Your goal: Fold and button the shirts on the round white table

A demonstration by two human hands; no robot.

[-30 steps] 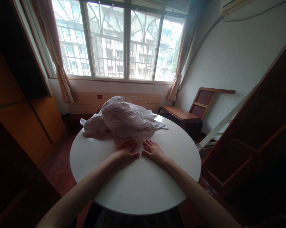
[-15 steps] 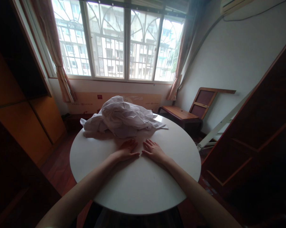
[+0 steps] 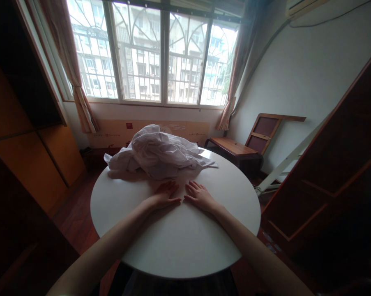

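Note:
A round white table [image 3: 179,242] fills the middle of the view. On its far half lies a crumpled heap of white cloth [image 3: 159,154]. My left hand [image 3: 164,194] rests palm down on the tabletop just in front of the heap, fingers spread, holding nothing. My right hand [image 3: 199,195] lies flat beside it, a small gap between the two, fingertips close to the cloth's near edge without touching it.
A wide barred window [image 3: 156,53] with tied-back curtains spans the far wall. A low wooden bench [image 3: 231,147] and a leaning wooden frame [image 3: 263,131] stand at the right. Wooden cabinets [image 3: 31,135] line the left; dark wooden shelving [image 3: 336,164] leans at the right.

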